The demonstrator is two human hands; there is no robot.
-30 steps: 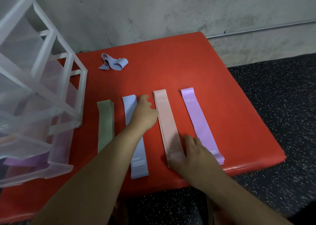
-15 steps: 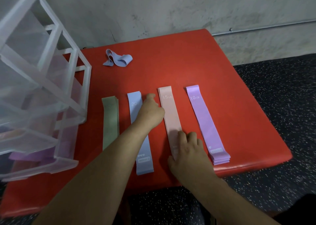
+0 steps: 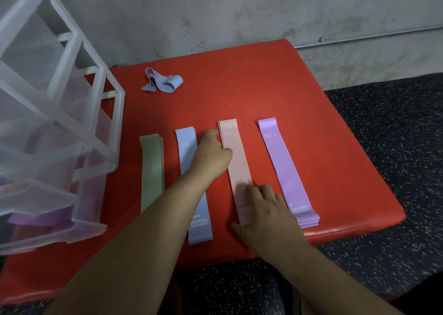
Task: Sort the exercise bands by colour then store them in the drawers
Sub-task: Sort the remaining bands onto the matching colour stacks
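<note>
Red tabletop (image 3: 263, 87): green band (image 3: 152, 171), blue band (image 3: 185, 144), pink band (image 3: 236, 161) and purple band (image 3: 285, 168) lie in a row. Right hand (image 3: 266, 215) lays relaxed fingers (image 3: 250, 191) on the pink band's 6 o'clock end. Left hand (image 3: 209, 157) touches its 9 o'clock edge, grip unclear. Drawers (image 3: 60, 123) stand at 9 o'clock.

Drawer unit (image 3: 57, 113): was smooth, frosted, translucent plastic.
Red table (image 3: 239, 87): had a smooth padded cover with a faint sheen.
Pink band (image 3: 236, 161): looked matt and smooth.
Crumpled blue band (image 3: 163, 83): looked soft and matt.
Wall (image 3: 239, 10): was rough, mottled concrete.
Floor (image 3: 395, 135): was matt and speckled.
</note>
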